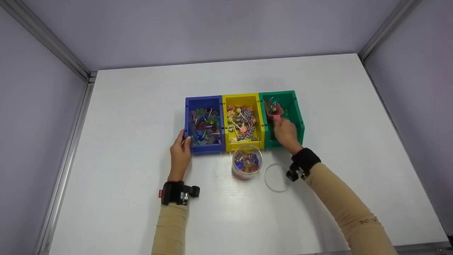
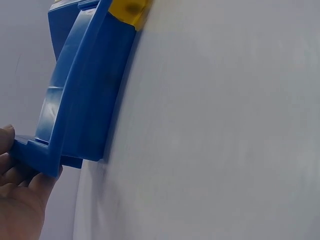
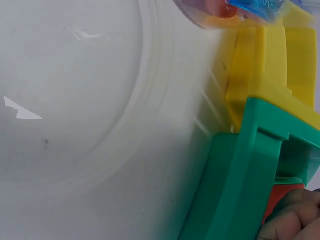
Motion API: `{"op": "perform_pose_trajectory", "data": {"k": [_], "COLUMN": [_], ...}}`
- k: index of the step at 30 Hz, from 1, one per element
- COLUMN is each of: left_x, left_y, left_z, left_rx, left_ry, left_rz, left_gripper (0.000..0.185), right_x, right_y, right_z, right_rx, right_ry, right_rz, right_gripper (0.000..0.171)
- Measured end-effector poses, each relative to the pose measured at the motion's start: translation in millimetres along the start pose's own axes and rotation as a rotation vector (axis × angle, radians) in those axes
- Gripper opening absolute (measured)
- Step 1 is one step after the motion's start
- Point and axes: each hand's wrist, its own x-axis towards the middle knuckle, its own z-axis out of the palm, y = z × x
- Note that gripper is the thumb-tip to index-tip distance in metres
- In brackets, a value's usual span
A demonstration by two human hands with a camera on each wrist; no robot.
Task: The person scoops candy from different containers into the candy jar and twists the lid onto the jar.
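Three open plastic bins, side by side and touching, on a white counter (image 1: 141,106).

Blue bin (image 1: 204,124): leftmost; holds wrapped sweets in clear and coloured foil. Left hand (image 1: 181,153) grips its near left corner, thumb on the rim, fingers curled round the outer wall; the left wrist view shows the fingertips (image 2: 20,175) under the corner lip.

Yellow bin (image 1: 243,121): middle; holds lollipops on white sticks and striped twisted sweets.

Green bin (image 1: 282,118): rightmost; few sweets visible at its far end. Right hand (image 1: 286,134) reaches inside, fingers closed round the handle of a red scoop (image 1: 274,109) carrying a small load of sweets, scoop head toward the far wall.

Clear round jar (image 1: 247,162): upright, open, just in front of the yellow bin; partly filled with mixed wrapped sweets.

Clear lid (image 1: 277,177): flat on the counter, just right of the jar, near the right wrist.

Both wrists carry black strapped cameras; sleeves tan.
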Motion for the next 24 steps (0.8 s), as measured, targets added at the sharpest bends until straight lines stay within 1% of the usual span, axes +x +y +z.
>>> {"op": "perform_pose_trajectory", "data": {"k": [6,12,17,19,24], "left_x": [-0.1,-0.6,-0.4,-0.1,0.5], "left_y": [0.2,2.0,1.9,1.5,0.4], "left_z": [0.9,0.6,0.2,0.3,0.6], "left_rx": [-0.006,-0.007,-0.005,0.004,0.037], "left_ry": [0.007,0.011,0.002,-0.004,-0.009], "left_rz": [-0.026,-0.027,-0.048,-0.043,0.010], "left_gripper": [0.044,0.044,0.044,0.044,0.043], "right_x": [-6.2,-10.1,-10.9,-11.1,-11.9], "right_y": [4.5,11.4,14.6,15.9,20.0], "right_z": [-0.5,0.9,1.3,0.8,-0.7], "right_rx": [0.019,0.045,0.068,0.085,0.125], "right_ry": [0.016,0.044,0.044,0.041,0.047], "right_rz": [-0.032,-0.061,-0.072,-0.072,-0.087], "right_gripper": [0.044,0.041,0.040,0.039,0.039]}}
